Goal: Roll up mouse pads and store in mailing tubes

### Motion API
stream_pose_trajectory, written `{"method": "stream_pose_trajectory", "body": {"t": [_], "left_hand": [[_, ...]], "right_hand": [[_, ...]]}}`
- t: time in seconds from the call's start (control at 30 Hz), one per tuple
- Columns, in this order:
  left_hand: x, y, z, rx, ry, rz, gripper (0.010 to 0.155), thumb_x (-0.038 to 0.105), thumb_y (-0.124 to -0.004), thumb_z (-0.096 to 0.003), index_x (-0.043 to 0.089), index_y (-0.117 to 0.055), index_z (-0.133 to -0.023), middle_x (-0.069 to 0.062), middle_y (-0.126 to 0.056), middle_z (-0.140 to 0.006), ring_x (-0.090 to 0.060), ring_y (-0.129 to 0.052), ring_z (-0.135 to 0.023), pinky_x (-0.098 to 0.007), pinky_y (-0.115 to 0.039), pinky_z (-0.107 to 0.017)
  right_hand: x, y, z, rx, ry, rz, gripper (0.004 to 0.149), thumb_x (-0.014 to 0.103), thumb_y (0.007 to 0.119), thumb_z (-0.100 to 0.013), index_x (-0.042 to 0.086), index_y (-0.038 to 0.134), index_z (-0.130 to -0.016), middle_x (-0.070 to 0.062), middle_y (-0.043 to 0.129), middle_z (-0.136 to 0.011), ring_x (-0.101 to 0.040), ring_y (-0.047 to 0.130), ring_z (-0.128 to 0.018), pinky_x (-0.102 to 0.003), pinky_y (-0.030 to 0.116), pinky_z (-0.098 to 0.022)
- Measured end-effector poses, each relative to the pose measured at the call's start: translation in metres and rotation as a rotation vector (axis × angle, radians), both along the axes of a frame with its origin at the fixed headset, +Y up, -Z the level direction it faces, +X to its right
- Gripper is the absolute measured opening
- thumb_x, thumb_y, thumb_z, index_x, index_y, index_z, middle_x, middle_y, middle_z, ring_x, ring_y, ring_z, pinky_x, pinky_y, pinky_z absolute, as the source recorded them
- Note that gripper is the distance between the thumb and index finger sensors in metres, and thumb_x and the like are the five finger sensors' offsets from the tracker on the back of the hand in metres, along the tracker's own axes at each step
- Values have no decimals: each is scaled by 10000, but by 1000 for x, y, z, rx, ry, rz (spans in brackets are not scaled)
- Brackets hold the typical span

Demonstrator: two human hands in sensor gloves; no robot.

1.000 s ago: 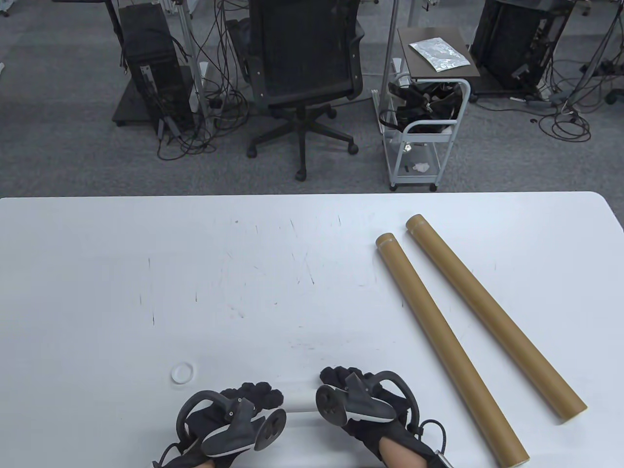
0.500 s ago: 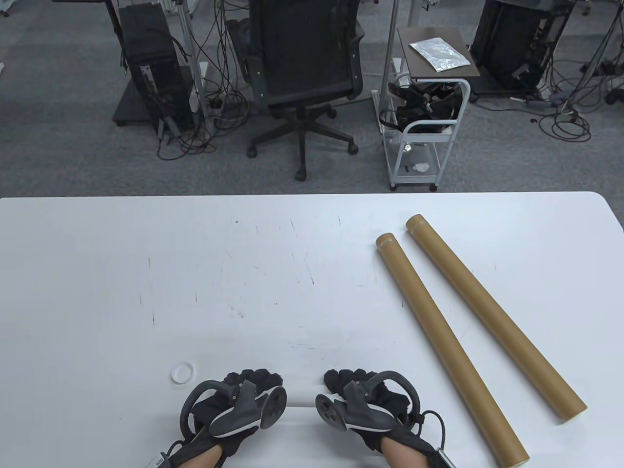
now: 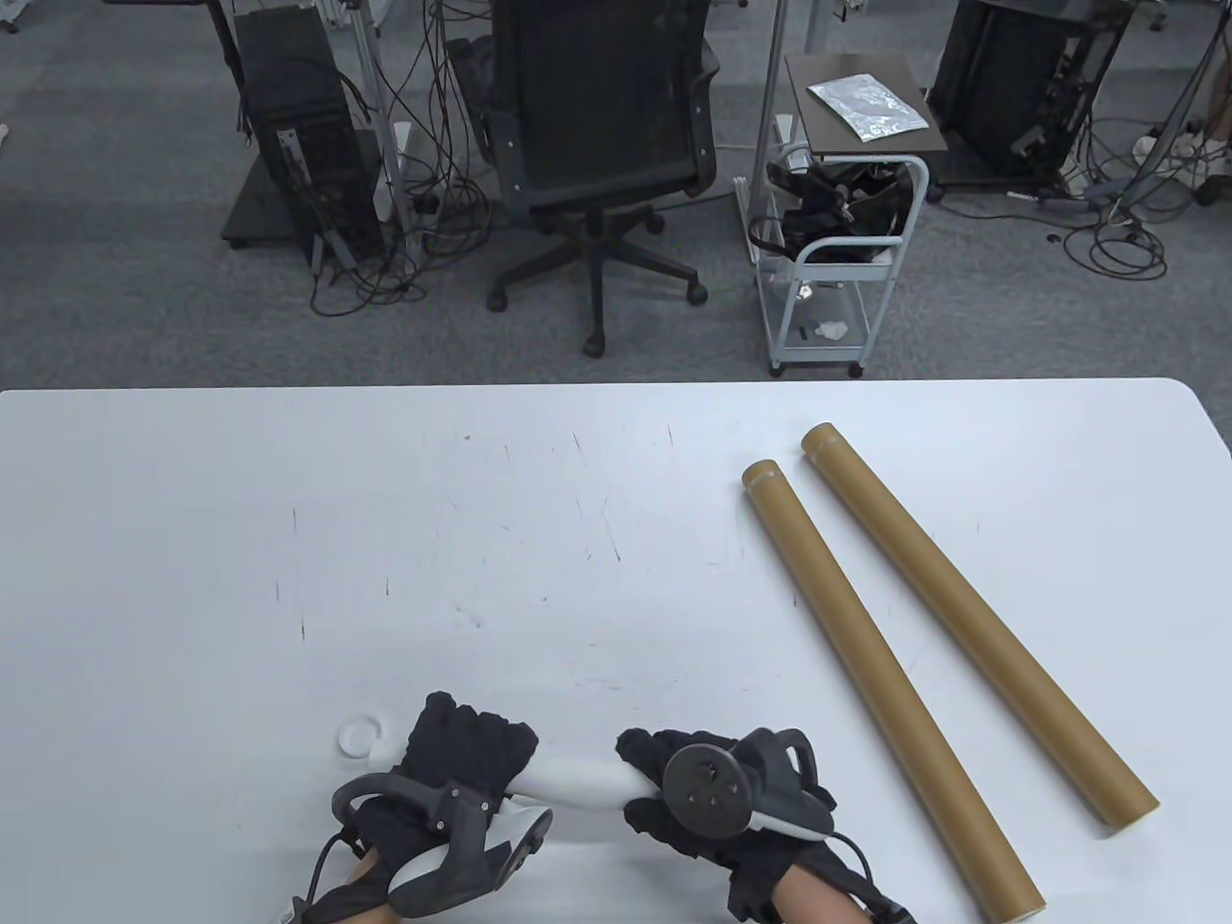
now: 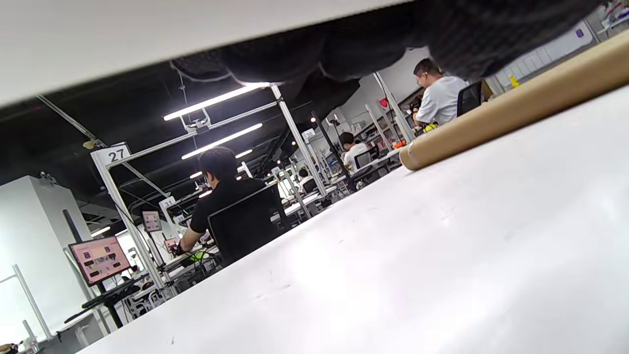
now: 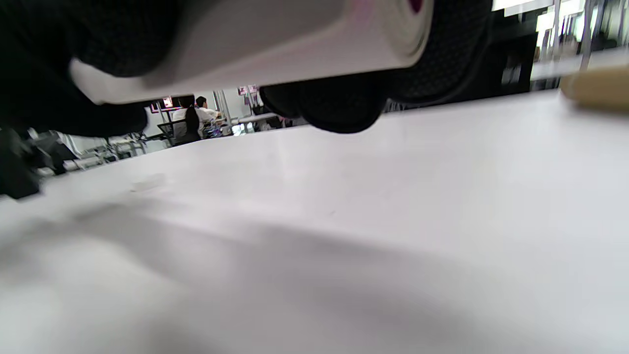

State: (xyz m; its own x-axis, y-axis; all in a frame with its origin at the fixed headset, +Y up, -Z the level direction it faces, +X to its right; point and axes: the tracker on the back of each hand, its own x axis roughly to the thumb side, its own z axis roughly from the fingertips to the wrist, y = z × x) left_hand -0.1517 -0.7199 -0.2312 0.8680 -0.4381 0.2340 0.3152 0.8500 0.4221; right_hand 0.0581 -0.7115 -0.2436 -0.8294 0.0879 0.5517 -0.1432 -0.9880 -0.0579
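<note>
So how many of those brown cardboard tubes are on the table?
2. Both lie side by side on the table's right, running diagonally: the nearer tube toward the middle, the farther tube toward the right edge. None appears hidden; both hands hold a rolled white pad instead.

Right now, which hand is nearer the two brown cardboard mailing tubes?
Right. The right hand sits just left of the brown cardboard mailing tubes; the left hand is farther left.
</note>
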Motion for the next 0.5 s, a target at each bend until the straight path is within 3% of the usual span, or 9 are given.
{"method": "stream_pose_trajectory", "body": {"t": [0.13,0.2,0.33,0.5], "left_hand": [[-3,6,-1,-117,-19,96,458,575,-835,-329,418,-755,-752,166,-932,-603,-79,-960,-514,-351,-819,-659],[-7,5,-1,-134,-16,114,458,572,-842,-324,417,-763,-748,171,-940,-598,-70,-972,-500,-342,-834,-636],[-9,5,-1,-125,-22,84,463,571,-846,-320,413,-763,-747,173,-941,-595,-53,-990,-509,-326,-849,-613],[-5,2,3,-8,-36,3,461,584,-825,-338,428,-734,-761,187,-919,-603,-32,-987,-497,-307,-861,-603]], "right_hand": [[-29,-10,22,597,-41,413,779,546,757,-390,213,499,-1046,10,756,-852,-155,893,-596,-352,807,-509],[-33,-12,24,683,-23,464,745,551,725,-420,218,482,-1041,39,763,-834,-90,913,-556,-291,838,-482],[-34,-15,20,541,-13,385,631,521,741,-430,249,582,-976,47,851,-775,-100,946,-493,-290,842,-449],[-26,-13,13,210,-9,158,519,495,795,-412,262,707,-868,85,897,-606,-98,948,-389,-295,836,-389]]}}
